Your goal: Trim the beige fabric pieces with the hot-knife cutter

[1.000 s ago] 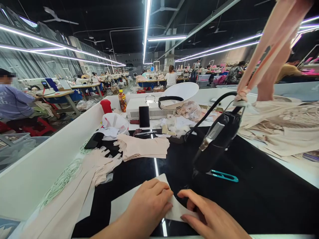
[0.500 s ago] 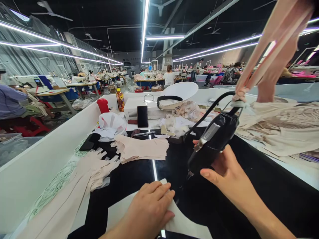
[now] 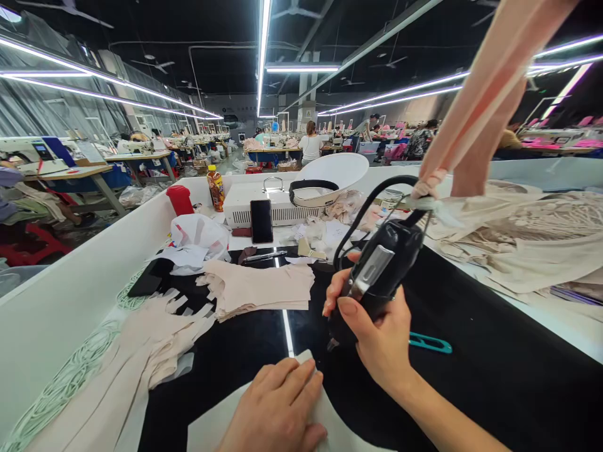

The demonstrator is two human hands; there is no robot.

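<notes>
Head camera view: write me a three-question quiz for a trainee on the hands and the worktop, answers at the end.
1. Which hand grips the black corded hand tool?
2. True or false: the left hand rests on a white cut piece.
3. Which of these stands upright in front of the white vented box? A) teal thread snips; B) smartphone; C) pen.

Key: 1. The right hand; 2. True; 3. B.
</notes>
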